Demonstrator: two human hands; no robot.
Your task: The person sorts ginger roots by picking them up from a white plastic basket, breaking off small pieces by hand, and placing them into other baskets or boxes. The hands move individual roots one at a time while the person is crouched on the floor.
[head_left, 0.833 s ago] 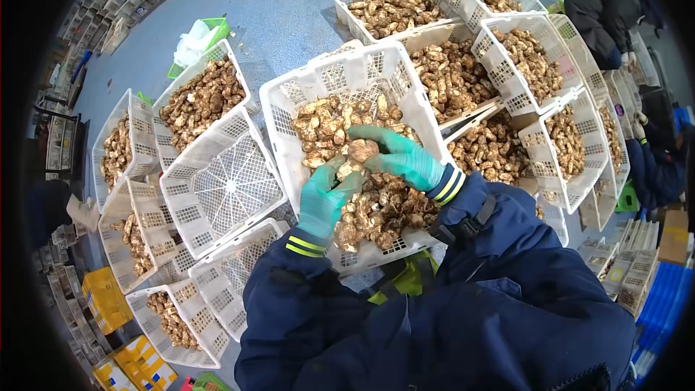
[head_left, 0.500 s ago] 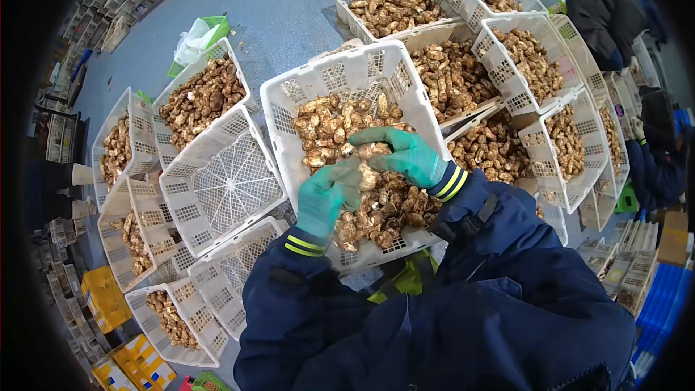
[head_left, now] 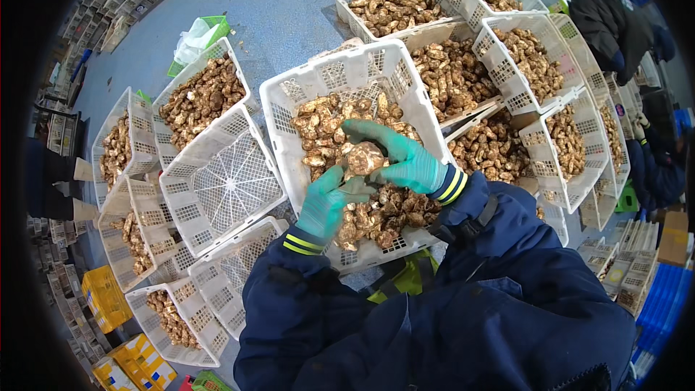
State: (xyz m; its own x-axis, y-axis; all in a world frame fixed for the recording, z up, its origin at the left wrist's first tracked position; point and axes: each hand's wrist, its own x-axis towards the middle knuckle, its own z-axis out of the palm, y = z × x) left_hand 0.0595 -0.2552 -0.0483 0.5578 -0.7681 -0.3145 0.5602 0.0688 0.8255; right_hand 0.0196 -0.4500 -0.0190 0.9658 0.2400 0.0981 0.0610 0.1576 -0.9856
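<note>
A brown and off-white mushroom [head_left: 363, 158] is held between my two green-gloved hands, its rounded cap facing up. My left hand [head_left: 327, 201] grips it from the lower left, thumb and fingers closed at its edge. From the right, my right hand [head_left: 407, 161] curls around it, forefinger arched over the far side and thumb at the near side. Under both hands is a white plastic crate [head_left: 286, 92] with a layer of similar mushrooms [head_left: 326, 124]. Parts of the held mushroom are hidden by my fingers.
An open-topped white crate [head_left: 174, 174] with a bare lattice bottom stands at left. More mushroom-filled crates [head_left: 507, 112] crowd the right and far left. A green basket with a white bag [head_left: 194, 40] lies beyond. Other people [head_left: 612, 25] are at the right and left edges.
The mushroom has been turned in my hands, so its round cap now shows instead of its side. My right fingers have spread wider around it. A person at the right edge has shifted slightly.
</note>
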